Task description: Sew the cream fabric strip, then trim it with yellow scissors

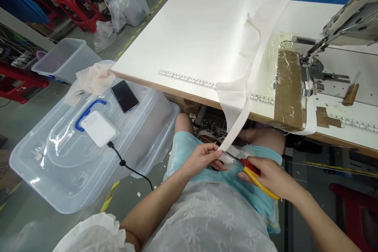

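My left hand [205, 156] is closed on the lower end of a white fabric strip [236, 126], pinching it above my lap. The strip runs up over the front edge of the white table [189, 35] and along its top, with thin pale fabric [232, 96] beside it. In my right hand [267, 175] is a pair of scissors [255, 179] with red and yellow handles. Their blades point left, close to the strip by my left fingers; whether they touch it I cannot tell.
A sewing machine [351, 27] stands on the table's right side, near a wooden-handled tool [351, 93]. Left of me, a lidded plastic box [71, 173] carries a phone [124, 96] and a white device [99, 128] with a black cable. Red stools [76, 6] and a person sit behind.
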A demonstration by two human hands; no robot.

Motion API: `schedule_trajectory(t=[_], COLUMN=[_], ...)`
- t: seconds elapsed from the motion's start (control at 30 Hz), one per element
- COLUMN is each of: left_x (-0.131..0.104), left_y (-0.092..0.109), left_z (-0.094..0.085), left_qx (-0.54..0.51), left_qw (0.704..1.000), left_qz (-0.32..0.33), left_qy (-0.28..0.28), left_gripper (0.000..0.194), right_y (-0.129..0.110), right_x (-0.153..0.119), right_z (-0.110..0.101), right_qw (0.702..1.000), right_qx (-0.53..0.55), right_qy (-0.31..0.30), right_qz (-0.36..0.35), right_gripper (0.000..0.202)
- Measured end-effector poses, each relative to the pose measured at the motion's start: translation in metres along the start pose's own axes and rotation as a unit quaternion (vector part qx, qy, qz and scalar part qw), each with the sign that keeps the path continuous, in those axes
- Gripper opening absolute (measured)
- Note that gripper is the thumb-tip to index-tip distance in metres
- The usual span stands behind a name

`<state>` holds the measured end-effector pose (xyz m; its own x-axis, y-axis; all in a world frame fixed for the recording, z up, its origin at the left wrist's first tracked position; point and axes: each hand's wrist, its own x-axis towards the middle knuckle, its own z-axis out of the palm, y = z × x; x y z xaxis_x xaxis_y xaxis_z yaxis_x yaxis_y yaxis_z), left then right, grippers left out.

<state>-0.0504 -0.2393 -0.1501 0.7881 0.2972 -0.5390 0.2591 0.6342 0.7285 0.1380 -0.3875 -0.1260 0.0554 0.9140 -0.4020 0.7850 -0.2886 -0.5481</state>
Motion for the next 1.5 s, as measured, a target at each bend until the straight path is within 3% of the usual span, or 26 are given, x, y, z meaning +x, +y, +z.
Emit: schedule_trajectory(t=[0.27,0.97,1.17,1.23,1.33,1.37,1.43,1.5], left_x=[0.007,0.008,0.011,0.016,0.028,0.034,0.045,0.056], left_y=[0.0,-0.007,-0.008,0.0,0.021,0.028,0.04,0.043], left_z=[-0.001,0.003,-0.01,-0.019,-0.023,-0.02,-0.011,-0.001], left_qx=[0.003,0.017,0.099,0.187,0.329,0.366,0.412,0.417], left_qw=[1.0,1.0,0.994,0.972,0.879,0.846,0.805,0.808], left_qz=[0.004,0.005,0.032,0.105,0.257,0.303,0.373,0.392], left_qy=[0.001,0.005,0.016,0.094,0.231,0.242,0.209,0.144], left_gripper=[0.05,0.052,0.049,0.047,0.042,0.04,0.033,0.028], right_y=[-0.003,0.0,0.013,0.017,0.023,0.024,0.025,0.025], right_x=[0.001,0.01,0.009,0.004,-0.006,-0.009,-0.014,-0.02], right_z=[0.005,0.009,0.022,0.028,0.037,0.04,0.045,0.048], right_qw=[0.998,0.998,0.998,0.996,0.995,0.994,0.991,0.986], right_qx=[-0.053,-0.036,-0.023,-0.021,0.02,0.038,0.071,0.096], right_qy=[0.035,0.051,0.066,0.082,0.096,0.101,0.116,0.137], right_qz=[0.023,-0.011,0.001,0.0,-0.002,0.0,0.008,0.018], right_gripper=[0.036,0.038,0.039,0.038,0.036,0.036,0.034,0.032])
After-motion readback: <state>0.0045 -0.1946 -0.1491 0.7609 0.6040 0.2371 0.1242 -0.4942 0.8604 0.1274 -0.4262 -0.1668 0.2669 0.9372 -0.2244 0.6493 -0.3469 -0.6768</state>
